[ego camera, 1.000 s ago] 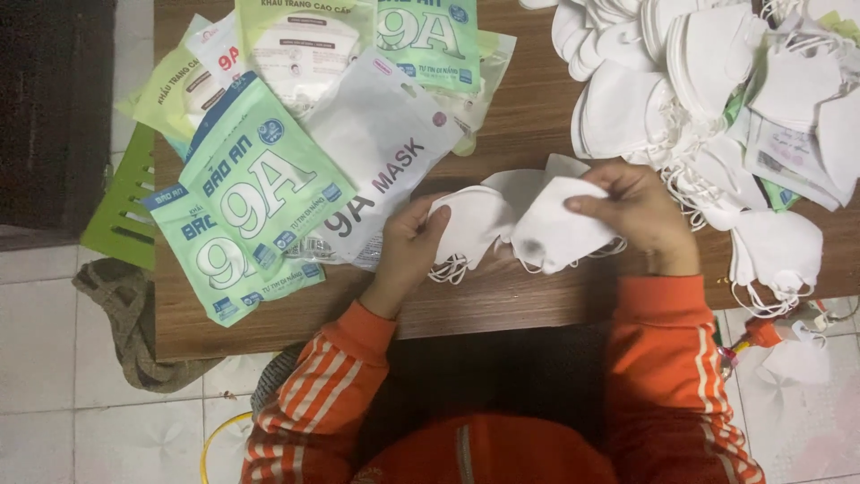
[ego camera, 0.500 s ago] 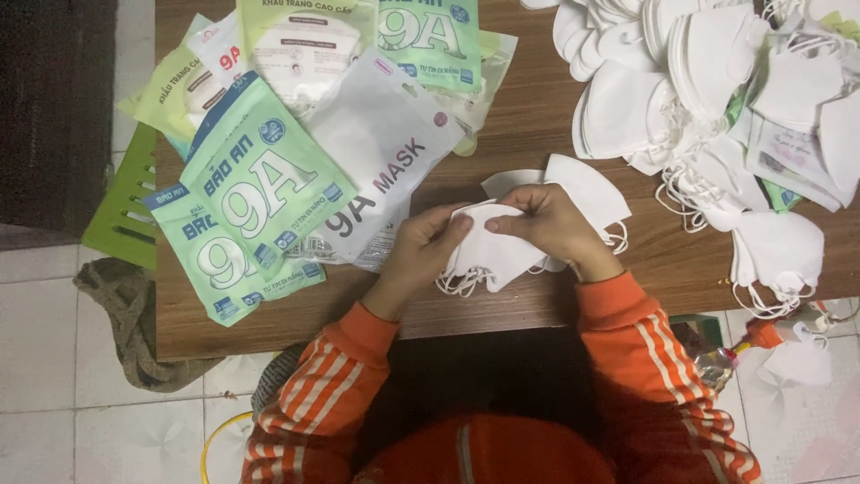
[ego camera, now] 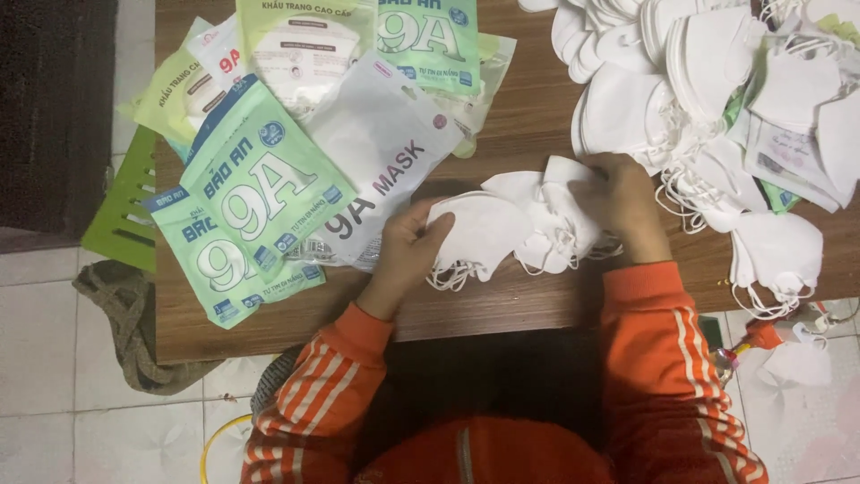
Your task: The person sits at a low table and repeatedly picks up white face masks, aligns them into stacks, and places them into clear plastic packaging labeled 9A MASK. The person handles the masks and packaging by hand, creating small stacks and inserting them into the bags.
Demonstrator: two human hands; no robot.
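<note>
Several folded white masks [ego camera: 528, 224] lie gathered at the near middle of the table [ego camera: 502, 134]. We note the left hand [ego camera: 408, 251] pinching one mask's edge, the right hand [ego camera: 623, 202] clasping the bunch. We judge stacking underway; squaring the edges is what it calls for.

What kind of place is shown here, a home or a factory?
Probably a home workspace for packing face masks, not a factory: a small wooden table on tiled floor, a loose pile of white masks, and printed green packets beside the hands.
</note>
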